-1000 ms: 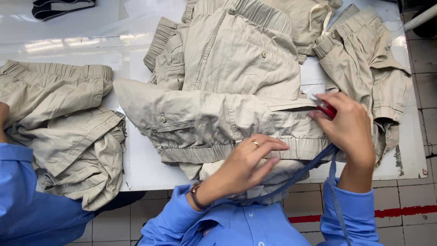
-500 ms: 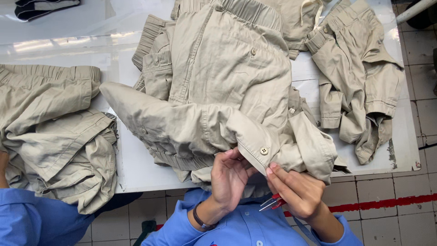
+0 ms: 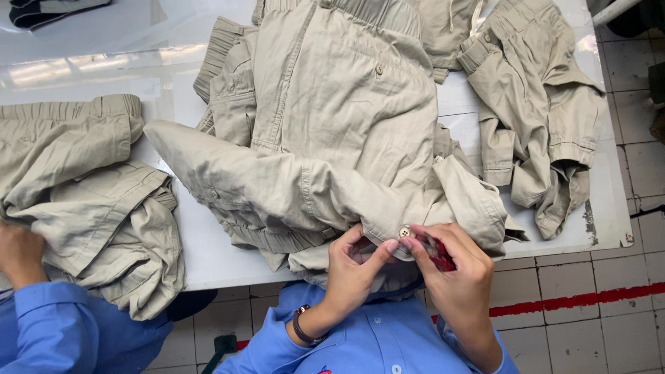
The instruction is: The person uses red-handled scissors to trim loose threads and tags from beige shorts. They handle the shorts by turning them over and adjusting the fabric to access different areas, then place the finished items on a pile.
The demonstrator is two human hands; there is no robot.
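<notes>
The left hand pinches the waistband of the beige trousers beside its button, at the surface's near edge. The right hand grips red thread snips; a slip could cut the cloth.

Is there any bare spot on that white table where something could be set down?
Yes: the far left of the table, between the dark garment and the left beige pile, and a narrow strip at the near edge beside that pile. The middle heap and right garment crowd the rest.
</notes>
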